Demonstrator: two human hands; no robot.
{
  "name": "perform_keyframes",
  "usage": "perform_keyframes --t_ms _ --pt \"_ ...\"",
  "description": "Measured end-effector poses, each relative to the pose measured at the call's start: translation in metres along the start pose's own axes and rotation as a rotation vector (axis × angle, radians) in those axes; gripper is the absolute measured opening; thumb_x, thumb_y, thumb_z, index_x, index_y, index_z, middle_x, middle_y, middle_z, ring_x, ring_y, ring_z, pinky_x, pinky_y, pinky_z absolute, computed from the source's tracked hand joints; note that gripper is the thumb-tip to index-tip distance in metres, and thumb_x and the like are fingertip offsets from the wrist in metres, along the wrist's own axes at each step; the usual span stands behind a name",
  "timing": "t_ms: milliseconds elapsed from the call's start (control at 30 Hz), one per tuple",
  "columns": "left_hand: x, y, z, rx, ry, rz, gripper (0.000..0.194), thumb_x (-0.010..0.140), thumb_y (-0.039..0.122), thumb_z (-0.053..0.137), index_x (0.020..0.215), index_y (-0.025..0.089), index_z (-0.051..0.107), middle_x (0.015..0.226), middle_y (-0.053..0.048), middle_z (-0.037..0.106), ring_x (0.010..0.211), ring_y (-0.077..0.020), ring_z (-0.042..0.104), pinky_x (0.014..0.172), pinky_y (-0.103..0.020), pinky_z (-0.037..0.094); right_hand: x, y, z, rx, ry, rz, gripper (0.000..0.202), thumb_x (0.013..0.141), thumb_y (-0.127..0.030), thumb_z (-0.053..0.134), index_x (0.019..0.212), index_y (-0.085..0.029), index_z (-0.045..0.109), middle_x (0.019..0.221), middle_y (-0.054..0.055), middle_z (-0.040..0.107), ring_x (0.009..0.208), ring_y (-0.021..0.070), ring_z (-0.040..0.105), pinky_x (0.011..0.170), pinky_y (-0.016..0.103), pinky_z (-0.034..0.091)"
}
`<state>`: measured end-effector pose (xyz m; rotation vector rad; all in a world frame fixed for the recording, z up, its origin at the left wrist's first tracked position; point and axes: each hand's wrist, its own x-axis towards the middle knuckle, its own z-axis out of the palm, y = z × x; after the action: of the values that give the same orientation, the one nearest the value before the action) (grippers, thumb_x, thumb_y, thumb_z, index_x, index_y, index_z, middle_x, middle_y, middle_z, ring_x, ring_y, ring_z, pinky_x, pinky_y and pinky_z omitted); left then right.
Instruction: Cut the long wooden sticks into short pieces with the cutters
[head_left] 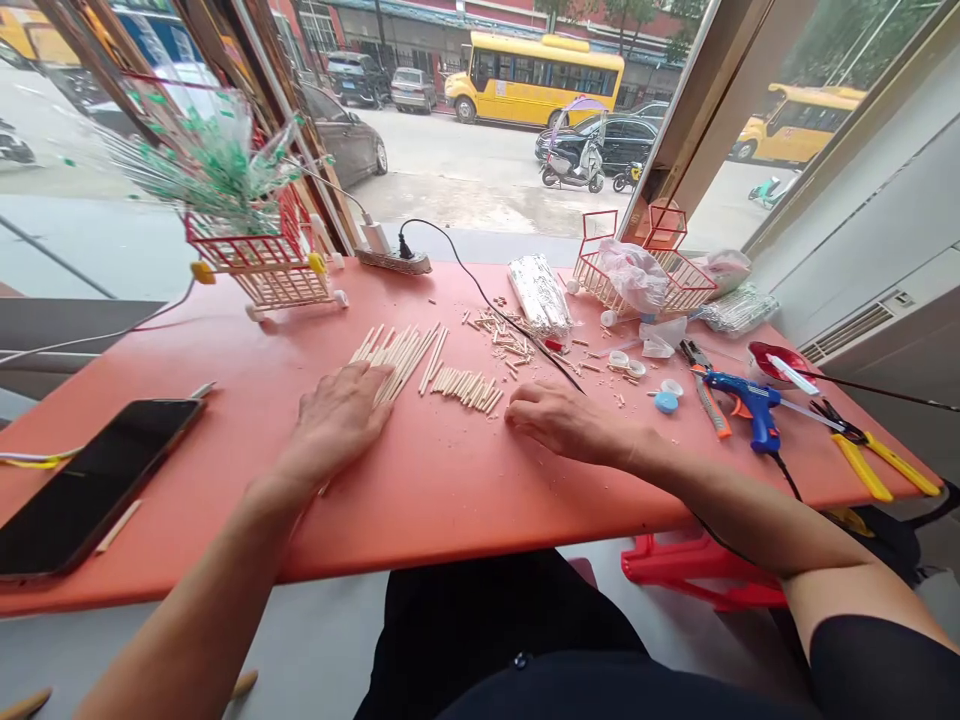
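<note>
My left hand [337, 410] lies flat, fingers stretched out, over the near ends of a row of long thin wooden sticks [405, 350]. Two more long sticks [434, 360] lie just right of that row. Beside them is a row of short wooden sticks [466, 388], side by side on the table. Just right of the short row rests my right hand [551, 418], its fingers curled together and closed; whatever is in them, if anything, is hidden. Loose cut stick pieces [506, 335] are scattered behind the short row.
The orange-red table [450, 490] carries a phone [97, 485] at left. A small stick-built cart [274, 275] stands behind. On the right are a blue glue gun [750, 400], pliers [705, 390], yellow-handled cutters [870, 450] and a blue cap [666, 402]. A black cable [487, 300] crosses the middle.
</note>
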<state>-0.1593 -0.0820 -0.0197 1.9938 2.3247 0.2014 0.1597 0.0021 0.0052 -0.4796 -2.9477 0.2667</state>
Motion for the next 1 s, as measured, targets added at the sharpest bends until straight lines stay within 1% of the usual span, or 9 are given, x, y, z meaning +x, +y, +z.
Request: perform_keyframes --t_ms 133,233,367,433,500,633,733,867,1000 --pt "0.005 0.000 -0.008 0.065 0.025 0.011 0.059 0.099 0.028 0.047 0.156 0.017 0.058 0.158 -0.023 0.058 0.145 -0.0458 0.054 0.113 -0.063 0.048 0.002 0.004 -0.006 0.059 -0.020 -0.021 0.027 0.111 -0.021 0.046 0.105 -0.017 0.071 0.112 0.014 0.071 0.106 0.0234 0.064 0.095 0.036 0.049" --pt "0.013 -0.003 -0.014 0.133 0.018 0.033 0.059 0.095 0.022 0.052 0.153 0.022 0.062 0.157 -0.021 0.059 0.145 -0.0440 0.054 0.112 -0.059 0.049 0.002 0.008 -0.003 0.102 0.019 -0.023 0.027 0.112 -0.022 0.046 0.107 -0.017 0.072 0.113 0.014 0.071 0.106 0.0233 0.064 0.095 0.036 0.050" --pt "0.028 -0.011 -0.018 0.091 -0.004 0.101 0.056 0.093 0.026 0.059 0.147 0.021 0.066 0.149 -0.018 0.064 0.139 -0.0408 0.059 0.115 -0.053 0.047 0.000 0.017 0.008 0.191 0.115 -0.030 0.024 0.110 -0.023 0.050 0.107 -0.018 0.072 0.110 0.013 0.072 0.101 0.0221 0.066 0.094 0.036 0.053" --pt "0.031 -0.012 -0.017 0.034 0.040 0.140 0.050 0.092 0.030 0.061 0.140 0.018 0.070 0.139 -0.018 0.069 0.135 -0.0385 0.062 0.116 -0.049 0.047 -0.001 0.022 0.014 0.236 0.152 -0.022 0.023 0.110 -0.024 0.051 0.107 -0.018 0.073 0.109 0.013 0.072 0.101 0.0220 0.067 0.093 0.036 0.053" --pt "0.030 -0.010 -0.015 -0.001 0.087 0.146 0.041 0.093 0.031 0.059 0.128 0.017 0.075 0.126 -0.018 0.073 0.127 -0.0377 0.065 0.112 -0.047 0.049 -0.002 0.025 0.018 0.272 0.175 -0.020 0.023 0.110 -0.025 0.051 0.108 -0.018 0.073 0.109 0.013 0.072 0.102 0.0221 0.067 0.094 0.036 0.054" --pt "0.016 0.005 -0.012 0.011 0.069 0.120 0.028 0.095 0.035 0.057 0.105 0.018 0.077 0.105 -0.017 0.073 0.108 -0.0388 0.067 0.102 -0.049 0.052 -0.002 0.027 0.022 0.302 0.206 -0.024 0.023 0.110 -0.027 0.053 0.109 -0.017 0.074 0.109 0.013 0.072 0.102 0.0223 0.067 0.095 0.036 0.054" --pt "0.007 0.017 -0.013 0.057 0.048 0.067 0.024 0.096 0.032 0.054 0.091 0.020 0.073 0.100 -0.018 0.073 0.107 -0.0399 0.067 0.097 -0.048 0.053 -0.002 0.027 0.023 0.317 0.208 -0.022 0.023 0.111 -0.028 0.053 0.109 -0.018 0.074 0.110 0.013 0.072 0.103 0.0223 0.067 0.095 0.036 0.054" --pt "0.008 0.028 -0.019 0.094 -0.004 -0.051 0.023 0.097 0.027 0.050 0.088 0.020 0.070 0.102 -0.020 0.076 0.106 -0.0401 0.070 0.087 -0.045 0.053 -0.002 0.027 0.022 0.305 0.209 -0.016 0.022 0.110 -0.027 0.053 0.110 -0.018 0.074 0.111 0.014 0.072 0.105 0.0234 0.067 0.098 0.038 0.054" --pt "0.014 0.033 -0.025 0.056 -0.074 -0.137 0.022 0.094 0.024 0.050 0.086 0.020 0.070 0.095 -0.019 0.078 0.093 -0.0376 0.072 0.081 -0.043 0.051 -0.002 0.027 0.023 0.316 0.211 -0.020 0.022 0.110 -0.027 0.054 0.109 -0.019 0.074 0.111 0.013 0.072 0.105 0.0232 0.067 0.097 0.038 0.054"
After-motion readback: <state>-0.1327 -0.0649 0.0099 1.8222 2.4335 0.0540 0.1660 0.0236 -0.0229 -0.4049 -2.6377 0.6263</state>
